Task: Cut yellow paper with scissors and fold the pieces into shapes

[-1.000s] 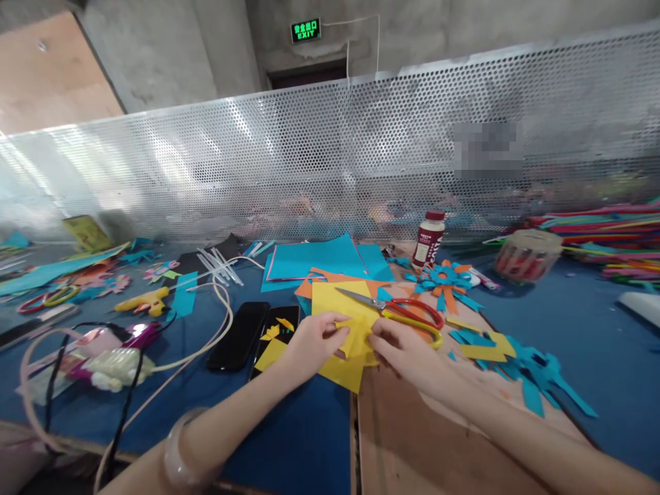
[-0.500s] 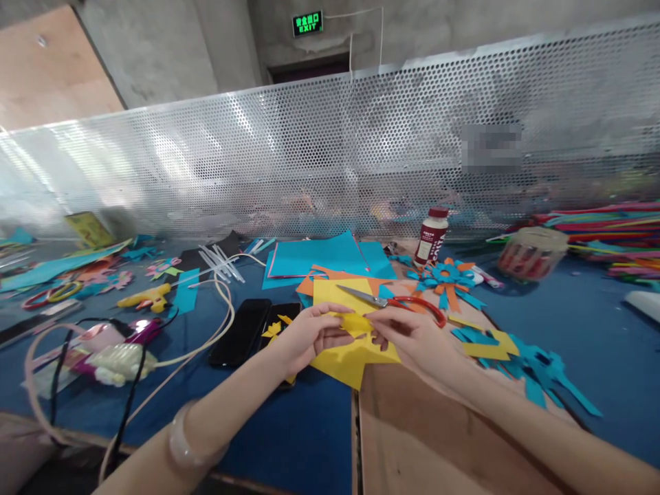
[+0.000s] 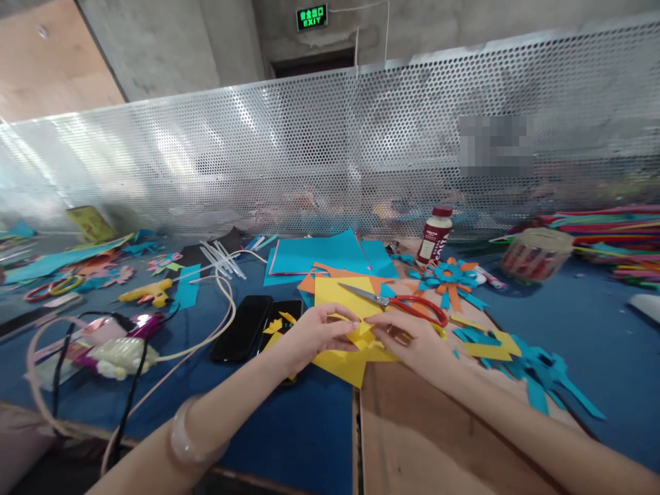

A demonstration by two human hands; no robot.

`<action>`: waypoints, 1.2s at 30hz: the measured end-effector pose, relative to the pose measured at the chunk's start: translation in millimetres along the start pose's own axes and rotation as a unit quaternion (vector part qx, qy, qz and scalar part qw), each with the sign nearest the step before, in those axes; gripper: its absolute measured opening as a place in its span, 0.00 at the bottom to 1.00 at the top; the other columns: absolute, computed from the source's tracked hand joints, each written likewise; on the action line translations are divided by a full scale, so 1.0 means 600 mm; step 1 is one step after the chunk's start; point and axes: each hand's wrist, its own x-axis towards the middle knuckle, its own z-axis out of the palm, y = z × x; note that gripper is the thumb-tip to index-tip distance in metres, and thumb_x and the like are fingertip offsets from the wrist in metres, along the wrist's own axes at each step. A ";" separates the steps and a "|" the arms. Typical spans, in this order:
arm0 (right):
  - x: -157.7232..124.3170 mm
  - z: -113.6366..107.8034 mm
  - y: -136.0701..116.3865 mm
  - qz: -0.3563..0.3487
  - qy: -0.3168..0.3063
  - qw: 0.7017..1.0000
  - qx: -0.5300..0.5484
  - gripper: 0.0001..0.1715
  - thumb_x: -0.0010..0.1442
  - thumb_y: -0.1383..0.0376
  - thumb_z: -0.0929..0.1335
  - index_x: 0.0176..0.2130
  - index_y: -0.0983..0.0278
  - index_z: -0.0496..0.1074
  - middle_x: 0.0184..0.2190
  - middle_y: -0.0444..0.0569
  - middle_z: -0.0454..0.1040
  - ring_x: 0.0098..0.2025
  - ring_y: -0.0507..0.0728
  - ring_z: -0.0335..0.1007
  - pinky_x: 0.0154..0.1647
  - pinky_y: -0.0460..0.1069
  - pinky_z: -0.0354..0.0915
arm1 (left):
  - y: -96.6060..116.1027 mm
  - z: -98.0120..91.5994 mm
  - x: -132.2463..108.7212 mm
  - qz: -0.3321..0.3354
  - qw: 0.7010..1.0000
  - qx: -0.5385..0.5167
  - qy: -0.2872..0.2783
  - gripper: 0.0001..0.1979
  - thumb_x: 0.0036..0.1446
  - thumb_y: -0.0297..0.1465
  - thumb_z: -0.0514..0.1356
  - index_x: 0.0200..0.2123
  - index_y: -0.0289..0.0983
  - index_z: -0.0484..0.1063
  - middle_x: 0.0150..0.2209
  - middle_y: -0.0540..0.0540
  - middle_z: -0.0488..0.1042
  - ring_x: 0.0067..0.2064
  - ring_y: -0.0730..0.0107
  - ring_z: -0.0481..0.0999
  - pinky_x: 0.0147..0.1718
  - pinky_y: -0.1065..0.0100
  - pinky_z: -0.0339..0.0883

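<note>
Between both hands is a small cut piece of yellow paper, pinched at its edges by the fingertips. My left hand grips it from the left, with a pale bangle on that wrist. My right hand pinches it from the right with thumb and index finger. Beneath the hands lies a larger yellow sheet. Red-handled scissors rest on that sheet, just beyond the fingers, their blades pointing left. The right hand hides part of the handles.
Two phones and small yellow paper flowers lie left of the hands. Farther left are a yellow glue gun and looping cables. Blue sheets are behind. To the right are blue paper cut-outs, a bottle and a jar.
The fingers have shifted on the small yellow piece, which now sits tilted differently between them. My right fingertips have spread slightly. The scissors and sheets lie as before.
</note>
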 end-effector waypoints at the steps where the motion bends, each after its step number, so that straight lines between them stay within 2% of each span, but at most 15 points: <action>1: 0.000 0.000 0.000 -0.003 -0.006 1.000 0.005 0.12 0.59 0.66 0.63 0.40 0.61 0.74 0.32 0.47 0.75 0.32 0.52 0.70 0.32 0.46 0.66 | 0.000 0.000 0.000 -0.002 1.000 0.003 -0.003 0.11 0.47 0.30 0.65 0.35 0.33 0.71 0.33 0.47 0.72 0.30 0.76 0.74 0.38 0.67 0.71; 5: -0.004 -0.001 0.001 -0.002 -0.031 0.999 0.039 0.14 0.61 0.65 0.62 0.43 0.59 0.74 0.31 0.46 0.74 0.32 0.51 0.70 0.33 0.45 0.65 | -0.001 -0.004 0.001 0.023 1.000 0.007 -0.020 0.12 0.48 0.30 0.64 0.37 0.33 0.71 0.36 0.46 0.72 0.34 0.73 0.74 0.41 0.65 0.69; 9: -0.008 -0.004 -0.003 0.007 -0.047 0.998 0.051 0.15 0.61 0.63 0.62 0.44 0.58 0.73 0.34 0.47 0.74 0.35 0.53 0.70 0.35 0.47 0.65 | -0.002 -0.005 0.003 0.030 0.998 0.043 -0.016 0.13 0.48 0.30 0.64 0.38 0.33 0.71 0.36 0.44 0.73 0.35 0.71 0.75 0.40 0.64 0.69; 14: -0.004 0.000 -0.020 0.097 -0.038 0.993 0.058 0.16 0.59 0.57 0.63 0.44 0.60 0.72 0.36 0.47 0.75 0.35 0.55 0.69 0.32 0.48 0.64 | -0.003 0.002 0.001 0.051 0.989 0.140 -0.002 0.18 0.50 0.30 0.62 0.45 0.34 0.68 0.33 0.44 0.75 0.31 0.71 0.75 0.37 0.65 0.68; 19: -0.003 0.017 -0.033 0.160 -0.013 0.983 0.083 0.14 0.56 0.57 0.66 0.39 0.61 0.74 0.37 0.48 0.75 0.36 0.56 0.69 0.34 0.49 0.63 | -0.011 0.008 -0.001 0.102 0.983 0.155 0.012 0.29 0.50 0.29 0.62 0.55 0.35 0.56 0.30 0.49 0.72 0.33 0.70 0.73 0.33 0.69 0.65; 22: -0.007 0.027 -0.036 0.190 0.026 0.974 0.124 0.15 0.55 0.56 0.66 0.38 0.63 0.73 0.35 0.48 0.75 0.35 0.56 0.68 0.35 0.49 0.63 | -0.010 0.010 0.000 0.100 0.983 0.142 0.052 0.28 0.49 0.29 0.63 0.53 0.35 0.58 0.31 0.49 0.70 0.33 0.72 0.72 0.34 0.70 0.64; 25: -0.009 0.030 -0.039 0.195 0.032 0.967 0.161 0.15 0.54 0.55 0.67 0.36 0.64 0.71 0.33 0.48 0.73 0.34 0.54 0.67 0.34 0.49 0.63 | -0.008 0.012 0.002 0.088 0.986 0.121 0.075 0.24 0.48 0.30 0.63 0.49 0.34 0.62 0.34 0.48 0.69 0.33 0.73 0.72 0.35 0.69 0.66; 28: -0.009 0.026 -0.043 0.207 0.013 0.959 0.191 0.15 0.53 0.54 0.67 0.33 0.64 0.70 0.31 0.45 0.70 0.33 0.53 0.65 0.32 0.47 0.61 | -0.009 0.012 0.002 0.091 0.985 0.127 0.066 0.21 0.47 0.31 0.64 0.44 0.34 0.65 0.31 0.49 0.69 0.31 0.74 0.71 0.32 0.70 0.66; 32: -0.004 0.018 -0.043 0.241 -0.022 0.941 0.238 0.16 0.54 0.54 0.67 0.30 0.65 0.72 0.28 0.44 0.69 0.30 0.51 0.62 0.29 0.45 0.57 | -0.014 0.009 0.003 0.104 0.982 0.152 0.048 0.19 0.47 0.31 0.64 0.43 0.34 0.65 0.31 0.47 0.71 0.31 0.72 0.71 0.30 0.70 0.66; 36: 0.001 0.016 -0.035 0.247 -0.014 0.935 0.254 0.17 0.49 0.54 0.70 0.30 0.66 0.72 0.27 0.44 0.69 0.28 0.50 0.61 0.29 0.46 0.58 | -0.016 0.005 0.006 0.106 0.980 0.164 0.048 0.17 0.49 0.34 0.63 0.41 0.34 0.67 0.33 0.44 0.73 0.31 0.70 0.73 0.29 0.69 0.68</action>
